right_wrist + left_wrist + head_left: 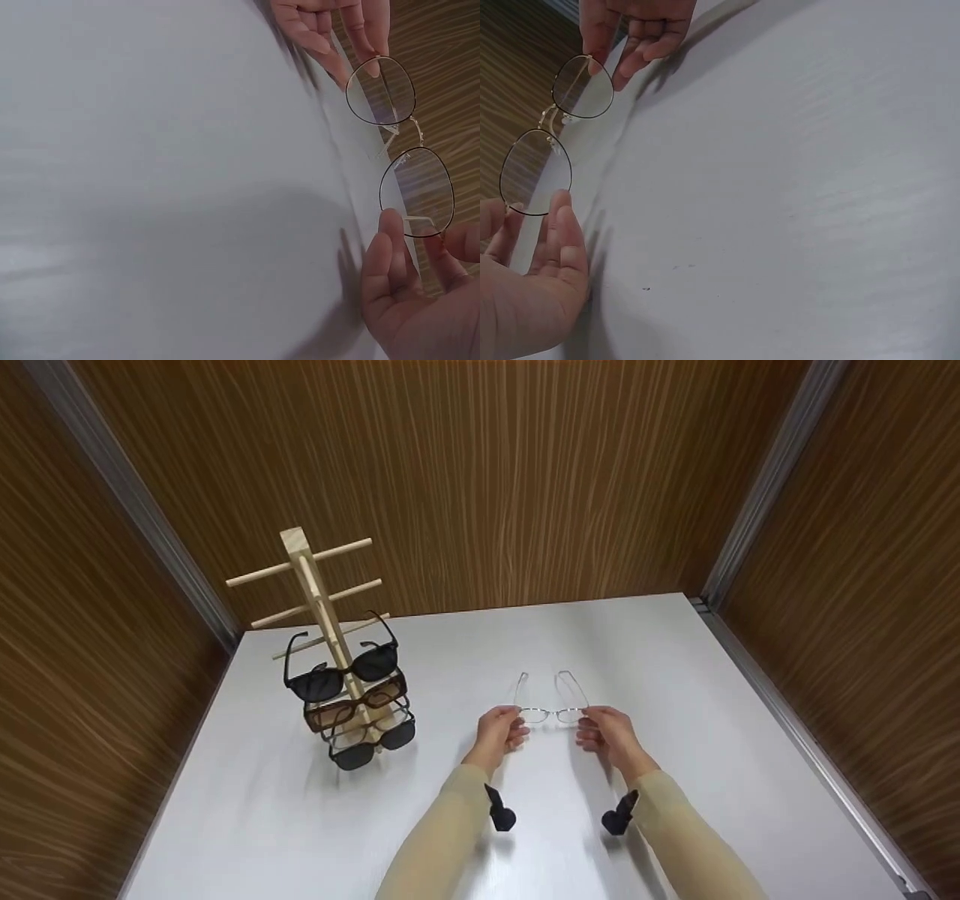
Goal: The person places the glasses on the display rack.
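Note:
A pair of thin wire-framed eyeglasses (553, 712) with clear lenses is held between both hands, its temples unfolded and pointing away from me. My left hand (497, 736) pinches the left end of the frame near the hinge. At the other end, my right hand (611, 737) pinches the right hinge area. In the left wrist view the dark-rimmed eyeglasses (536, 129) show their bridge and nose pads, with fingers at both outer corners. The right wrist view shows the same eyeglasses (417, 147) above the tabletop, one lens close to the right hand's fingertips.
To the left stands a wooden display rack (321, 604) with several crossbars. Black sunglasses (345, 671), brown-tinted glasses (356, 705) and further pairs hang on its lower part. Wood-grain panels (480, 480) enclose the white table (465, 660) at the back and sides.

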### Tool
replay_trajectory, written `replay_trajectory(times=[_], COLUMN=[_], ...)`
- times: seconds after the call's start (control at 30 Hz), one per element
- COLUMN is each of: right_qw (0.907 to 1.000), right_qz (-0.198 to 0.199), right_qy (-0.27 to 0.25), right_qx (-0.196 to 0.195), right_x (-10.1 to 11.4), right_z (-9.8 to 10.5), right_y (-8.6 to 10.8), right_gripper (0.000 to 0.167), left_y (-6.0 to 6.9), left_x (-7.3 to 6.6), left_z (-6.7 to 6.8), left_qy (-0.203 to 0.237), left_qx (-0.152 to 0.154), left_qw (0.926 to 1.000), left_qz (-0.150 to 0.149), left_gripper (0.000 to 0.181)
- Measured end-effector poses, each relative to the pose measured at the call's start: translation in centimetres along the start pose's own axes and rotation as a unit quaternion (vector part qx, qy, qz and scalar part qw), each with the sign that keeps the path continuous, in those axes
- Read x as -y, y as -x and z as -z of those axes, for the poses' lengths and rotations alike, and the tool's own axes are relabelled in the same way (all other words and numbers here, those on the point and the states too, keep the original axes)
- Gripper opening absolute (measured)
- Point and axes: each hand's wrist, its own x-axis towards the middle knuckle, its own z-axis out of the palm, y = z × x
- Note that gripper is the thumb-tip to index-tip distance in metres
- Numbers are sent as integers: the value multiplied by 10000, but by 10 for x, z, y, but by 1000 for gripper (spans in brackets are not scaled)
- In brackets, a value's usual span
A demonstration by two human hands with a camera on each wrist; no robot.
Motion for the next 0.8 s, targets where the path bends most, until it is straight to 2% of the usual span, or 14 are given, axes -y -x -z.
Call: replay_trajectory(times=[0.2,0.5,0.67,0.8], right_qw=[9997,9986,9975,9946], right_qz=[-1,119,200,330], right_qy=[-40,-149,-219,-560], right_qx=[240,486,641,804], right_x=[-1,6,9,12], right_z=[1,-3,-4,-6], right_y=[4,20,29,39], right_gripper=[33,40,41,38], left_y=[7,18,27,37], left_x=[-5,-14,-19,-25], left_z=[6,16,20,23], left_qy=[77,200,212,218], left_qx=[165,359,463,531], left_qw=[9998,9991,9987,9979], left_qz=[74,73,-95,-303], left_gripper=[19,21,21,23])
